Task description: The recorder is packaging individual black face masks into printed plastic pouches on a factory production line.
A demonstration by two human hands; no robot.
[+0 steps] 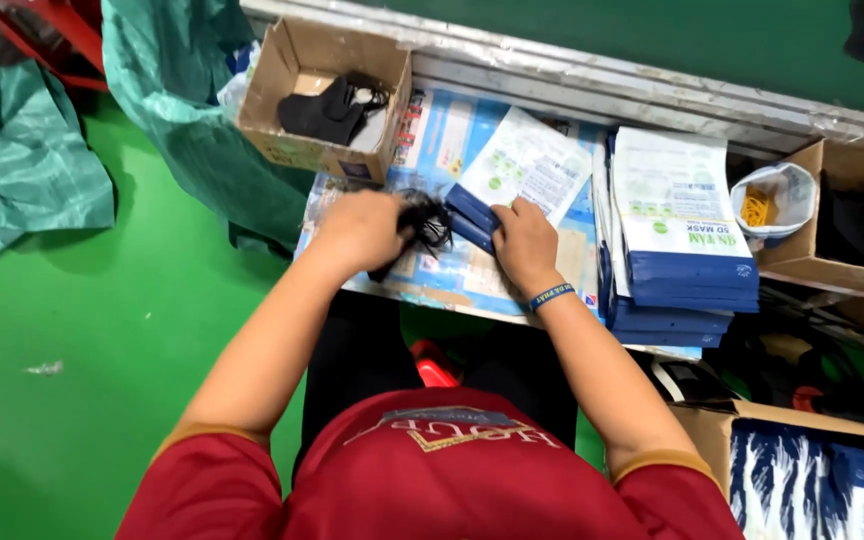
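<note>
My left hand [360,230] is closed around a bunch of black face masks [426,222] with loose ear loops, held just above the low work surface [432,140]. My right hand [524,243] grips the blue bottom end of a white and blue flat pouch [517,170] that lies tilted on the surface. The masks sit right at the pouch's near end, between my two hands. A blue band is on my right wrist.
A cardboard box [297,110] with black masks stands at the back left. A stack of white and blue pouches [680,235] lies to the right, beside a small bag of yellow bands [772,200]. More boxes sit at right. Green plastic sheeting [162,60] lies on the green floor.
</note>
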